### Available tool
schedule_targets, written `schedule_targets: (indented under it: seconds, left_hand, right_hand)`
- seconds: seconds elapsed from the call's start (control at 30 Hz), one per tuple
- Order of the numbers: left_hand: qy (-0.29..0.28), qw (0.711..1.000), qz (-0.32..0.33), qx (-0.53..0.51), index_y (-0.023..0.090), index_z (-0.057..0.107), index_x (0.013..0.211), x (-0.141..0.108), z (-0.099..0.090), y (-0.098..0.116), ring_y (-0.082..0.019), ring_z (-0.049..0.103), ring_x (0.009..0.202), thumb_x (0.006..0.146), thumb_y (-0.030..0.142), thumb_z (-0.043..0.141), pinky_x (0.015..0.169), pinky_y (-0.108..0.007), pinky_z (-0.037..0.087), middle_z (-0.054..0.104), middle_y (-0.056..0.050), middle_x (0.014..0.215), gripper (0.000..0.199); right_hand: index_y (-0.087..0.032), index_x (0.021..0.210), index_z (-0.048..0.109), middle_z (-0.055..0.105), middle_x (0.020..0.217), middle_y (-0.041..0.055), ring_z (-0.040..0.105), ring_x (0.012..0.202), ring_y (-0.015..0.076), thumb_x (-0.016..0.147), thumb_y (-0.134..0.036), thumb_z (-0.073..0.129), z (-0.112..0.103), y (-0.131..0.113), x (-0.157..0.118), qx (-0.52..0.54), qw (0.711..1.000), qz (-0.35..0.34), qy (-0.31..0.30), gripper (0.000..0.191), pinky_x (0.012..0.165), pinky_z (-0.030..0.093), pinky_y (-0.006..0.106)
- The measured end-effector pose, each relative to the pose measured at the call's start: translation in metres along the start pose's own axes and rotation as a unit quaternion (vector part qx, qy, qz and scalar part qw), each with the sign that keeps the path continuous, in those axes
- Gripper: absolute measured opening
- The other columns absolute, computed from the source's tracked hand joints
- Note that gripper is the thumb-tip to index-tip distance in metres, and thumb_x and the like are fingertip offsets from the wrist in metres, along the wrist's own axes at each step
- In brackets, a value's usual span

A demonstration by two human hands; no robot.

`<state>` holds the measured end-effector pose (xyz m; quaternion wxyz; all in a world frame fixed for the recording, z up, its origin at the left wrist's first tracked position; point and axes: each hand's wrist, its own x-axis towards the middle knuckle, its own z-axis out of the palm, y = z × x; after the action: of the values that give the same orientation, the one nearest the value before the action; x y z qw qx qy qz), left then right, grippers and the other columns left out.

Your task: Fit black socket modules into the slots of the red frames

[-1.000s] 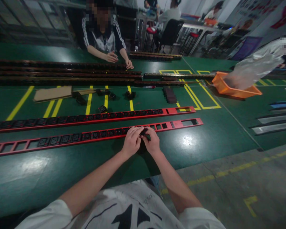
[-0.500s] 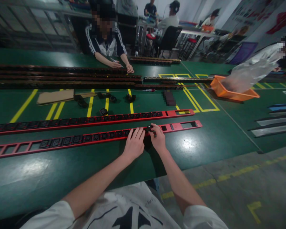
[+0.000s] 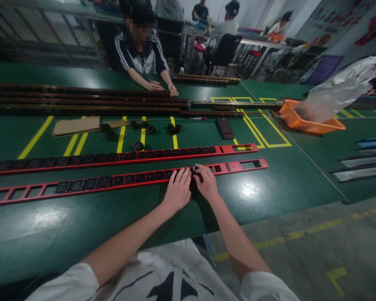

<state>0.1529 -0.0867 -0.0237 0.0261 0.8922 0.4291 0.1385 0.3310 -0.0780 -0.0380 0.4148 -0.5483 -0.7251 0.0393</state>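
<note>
A long red metal strip [image 3: 234, 168] lies across the green table in front of me, with a row of black sockets [image 3: 105, 181] set into its openings. My left hand [image 3: 178, 190] rests on this strip, fingers stretched flat over the sockets. Just right of it, my right hand [image 3: 207, 183] pinches a small black socket [image 3: 194, 169] at an opening in the strip. Fingers partly cover that socket, so how far it sits in cannot be told. Square openings show at the strip's left end, and further cutouts at its right end.
A second red strip [image 3: 227, 149] with sockets lies parallel behind. Beyond are loose black sockets [image 3: 138, 145], cardboard [image 3: 77, 126], a dark pixelated object [image 3: 225, 128], and long dark strips [image 3: 81, 101]. An orange bin [image 3: 313, 121] stands right. A co-worker [image 3: 144, 54] works opposite.
My right hand's fingers have closed in lower over the small black socket at the strip. My left hand stays flat on the strip. The whole view has shifted slightly.
</note>
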Motion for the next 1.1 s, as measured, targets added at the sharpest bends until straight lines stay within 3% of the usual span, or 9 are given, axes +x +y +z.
schedule_targets:
  seconds: [0.73,1.1]
  left_hand:
    - [0.003,0.999,0.002,-0.033,0.011,0.047,0.148,0.0001,-0.0012,-0.0027,-0.026,0.025,0.154,0.087,0.026,0.050,0.129,-0.049,0.019,0.033,-0.008,0.165,0.062]
    - [0.000,0.999,0.001,-0.033,0.009,0.041,0.152,0.0001,0.0001,-0.0025,-0.026,0.024,0.154,0.089,0.027,0.047,0.129,-0.049,0.019,0.032,-0.010,0.165,0.065]
  right_hand:
    - [-0.021,0.102,0.062,0.065,0.126,0.0126,0.061,0.114,0.0257,0.096,-0.014,0.046,0.0017,-0.0003,0.0009,-0.067,0.996,-0.048,-0.017,0.019,0.096,0.053,0.046]
    - [-0.020,0.105,0.062,0.067,0.127,0.0108,0.059,0.113,0.0256,0.098,-0.014,0.043,-0.0004,-0.0030,0.0024,-0.085,0.995,-0.033,-0.044,0.021,0.092,0.045,0.044]
